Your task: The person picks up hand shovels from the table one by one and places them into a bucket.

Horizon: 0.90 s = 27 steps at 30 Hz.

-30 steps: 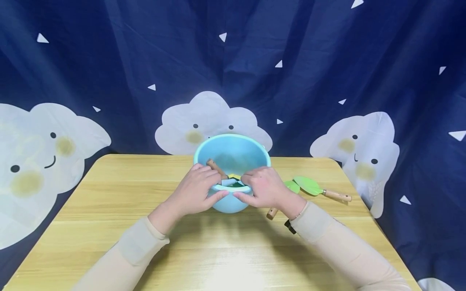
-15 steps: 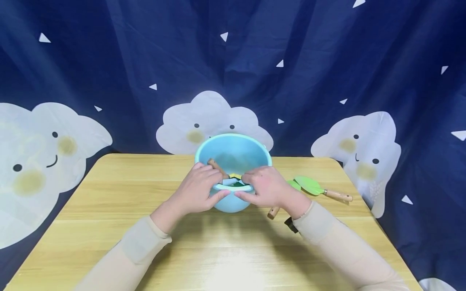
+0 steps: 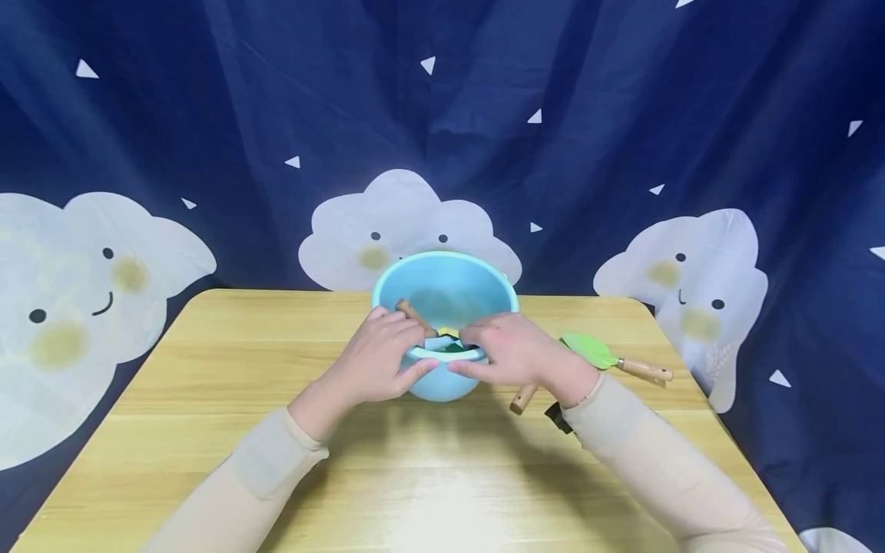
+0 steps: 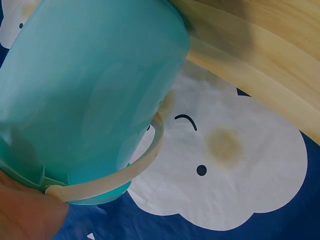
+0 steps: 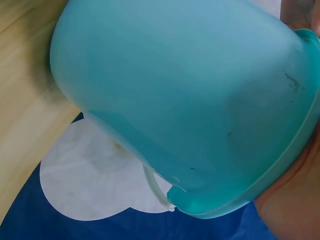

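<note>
A light blue bucket (image 3: 442, 388) stands on the table, its mouth facing up and towards me. My left hand (image 3: 376, 357) grips the near rim on the left, thumb outside and fingers over the edge. On the right side of that rim, my right hand (image 3: 518, 349) holds on the same way. Inside the bucket lean a wooden handle (image 3: 415, 316) and light blue, yellow and dark green pieces, partly hidden by my hands. In the left wrist view a pale bail handle (image 4: 112, 180) hangs off the bucket's side (image 4: 100, 85).
Right of the bucket lies a trowel with a green leaf-shaped blade (image 3: 586, 347). Another wooden handle (image 3: 523, 399) pokes out below my right wrist, its other end hidden. A blue curtain (image 3: 484, 46) with clouds hangs behind the wooden table (image 3: 276, 330).
The second green blade beside the bucket has become hidden behind my right hand and forearm. The whole head view has shifted slightly. Both hands keep their hold on the bucket rim.
</note>
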Tool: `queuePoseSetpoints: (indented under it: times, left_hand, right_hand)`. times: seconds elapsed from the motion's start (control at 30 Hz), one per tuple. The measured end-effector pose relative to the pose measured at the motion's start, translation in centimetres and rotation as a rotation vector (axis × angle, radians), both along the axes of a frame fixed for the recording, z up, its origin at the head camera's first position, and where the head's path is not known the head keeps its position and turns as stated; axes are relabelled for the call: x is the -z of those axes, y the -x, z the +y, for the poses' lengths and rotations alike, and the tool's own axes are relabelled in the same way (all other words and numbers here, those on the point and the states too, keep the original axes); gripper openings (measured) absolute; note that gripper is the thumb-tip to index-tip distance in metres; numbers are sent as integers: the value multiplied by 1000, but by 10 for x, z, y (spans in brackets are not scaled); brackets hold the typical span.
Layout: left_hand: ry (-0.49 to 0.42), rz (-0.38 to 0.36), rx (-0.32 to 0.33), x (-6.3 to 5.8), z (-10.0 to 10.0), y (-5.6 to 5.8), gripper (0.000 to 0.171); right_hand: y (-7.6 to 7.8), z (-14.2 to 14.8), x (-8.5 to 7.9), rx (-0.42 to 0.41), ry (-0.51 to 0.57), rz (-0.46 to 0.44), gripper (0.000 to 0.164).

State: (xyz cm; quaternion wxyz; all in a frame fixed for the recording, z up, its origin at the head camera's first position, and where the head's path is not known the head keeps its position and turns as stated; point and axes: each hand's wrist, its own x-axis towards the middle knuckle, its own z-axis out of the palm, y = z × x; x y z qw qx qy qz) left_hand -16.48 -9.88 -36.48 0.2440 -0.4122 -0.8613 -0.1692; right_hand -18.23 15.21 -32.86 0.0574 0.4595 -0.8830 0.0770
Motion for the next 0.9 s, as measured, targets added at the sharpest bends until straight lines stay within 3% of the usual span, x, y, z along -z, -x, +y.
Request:
queuePoseSetpoints:
  times: [0.17, 0.33, 0.9]
  left_hand:
    - [8, -6, -7, 0, 1, 1, 42]
    - [12, -8, -8, -1, 1, 1, 37]
    - [3, -2, -10, 0, 0, 0, 56]
  right_hand:
    - [3, 0, -5, 8, -14, -74, 41]
    - [4, 0, -9, 14, -28, -107, 41]
    - [2, 0, -18, 14, -31, -95, 38]
